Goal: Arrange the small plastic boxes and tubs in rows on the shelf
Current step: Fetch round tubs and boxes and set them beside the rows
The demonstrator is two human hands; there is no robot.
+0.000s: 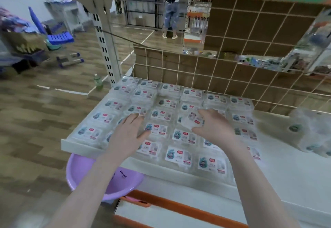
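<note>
Left fingers: left hand [129,131] lies flat, fingers straight, pressing on the labelled boxes [155,129] beneath.
Right fingers: right hand [213,126] pinches one tilted box [190,120] between thumb and curled fingers, lifted just above the rows.
Boxes: clear, sticker-topped, in rows on the white shelf [295,177], spreading ahead of and to both sides of the fingers.
Right of the fingers: clear tubs [309,131] bunched on the shelf.
Below the left wrist: purple basin [84,174].

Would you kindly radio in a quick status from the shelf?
Left hand flat on the rowed boxes. Right hand gripping a tilted box. Bagged tubs waiting on the right; nothing in the way.
</note>
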